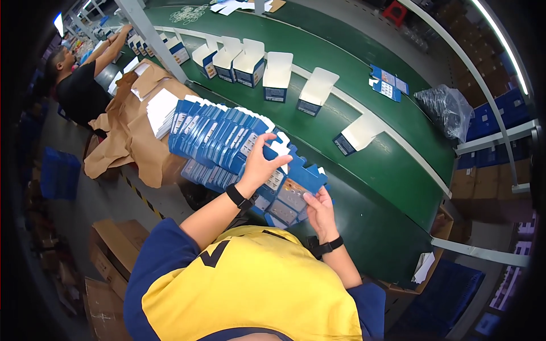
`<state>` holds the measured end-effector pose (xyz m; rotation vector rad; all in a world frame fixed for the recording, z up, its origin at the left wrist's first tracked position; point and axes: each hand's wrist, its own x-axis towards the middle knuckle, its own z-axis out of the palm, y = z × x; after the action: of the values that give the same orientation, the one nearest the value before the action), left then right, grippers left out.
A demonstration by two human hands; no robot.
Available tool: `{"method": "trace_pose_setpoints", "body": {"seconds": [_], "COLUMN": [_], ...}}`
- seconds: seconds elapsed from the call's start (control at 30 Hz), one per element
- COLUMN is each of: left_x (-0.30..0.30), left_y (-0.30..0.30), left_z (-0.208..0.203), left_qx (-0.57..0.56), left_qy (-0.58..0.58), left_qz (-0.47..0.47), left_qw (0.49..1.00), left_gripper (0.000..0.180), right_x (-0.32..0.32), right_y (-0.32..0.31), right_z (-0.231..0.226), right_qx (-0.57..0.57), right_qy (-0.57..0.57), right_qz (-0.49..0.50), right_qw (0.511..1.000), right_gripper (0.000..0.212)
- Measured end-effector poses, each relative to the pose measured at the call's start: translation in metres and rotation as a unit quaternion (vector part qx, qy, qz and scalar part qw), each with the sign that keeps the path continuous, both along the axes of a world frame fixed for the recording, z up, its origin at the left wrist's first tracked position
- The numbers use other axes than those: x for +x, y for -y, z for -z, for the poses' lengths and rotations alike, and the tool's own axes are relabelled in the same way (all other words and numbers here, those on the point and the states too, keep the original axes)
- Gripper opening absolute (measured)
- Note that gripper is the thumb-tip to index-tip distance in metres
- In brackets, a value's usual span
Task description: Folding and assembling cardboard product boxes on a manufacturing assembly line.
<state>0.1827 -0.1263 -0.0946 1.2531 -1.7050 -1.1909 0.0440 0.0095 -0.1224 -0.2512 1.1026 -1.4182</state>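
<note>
A fanned stack of flat blue carton blanks (pixel 219 136) lies at the near edge of the green conveyor belt (pixel 375 165). My left hand (pixel 260 163) rests on the stack's near end, its fingers curled over a blank's white flap. My right hand (pixel 319 207) grips the lower edge of one flat blue carton blank (pixel 296 190), held up just in front of the stack. Both wrists wear black bands.
Several erected blue-and-white boxes (pixel 277 77) with open lids stand in a row along the belt. Brown wrapping paper (pixel 133 133) and white sheets lie left of the stack. Another person (pixel 82 82) works at the far left. A black plastic bag (pixel 449 108) sits at the right.
</note>
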Motion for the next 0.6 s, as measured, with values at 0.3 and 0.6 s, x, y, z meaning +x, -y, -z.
{"method": "trace_pose_setpoints", "body": {"seconds": [0.3, 0.6], "left_x": [-0.062, -0.075], "left_y": [-0.013, -0.044], "left_z": [-0.051, -0.045], "left_qx": [0.092, 0.209], "left_qy": [-0.336, -0.311], "left_qz": [0.119, 0.184], "left_qw": [0.930, 0.909], "left_gripper": [0.061, 0.062], "right_x": [-0.021, -0.037], "right_y": [-0.036, -0.045], "right_z": [-0.079, -0.083], "right_qx": [-0.060, -0.091], "right_qy": [-0.447, -0.432], "right_qz": [-0.016, 0.090], "right_qw": [0.892, 0.893], "right_gripper": [0.033, 0.090]}}
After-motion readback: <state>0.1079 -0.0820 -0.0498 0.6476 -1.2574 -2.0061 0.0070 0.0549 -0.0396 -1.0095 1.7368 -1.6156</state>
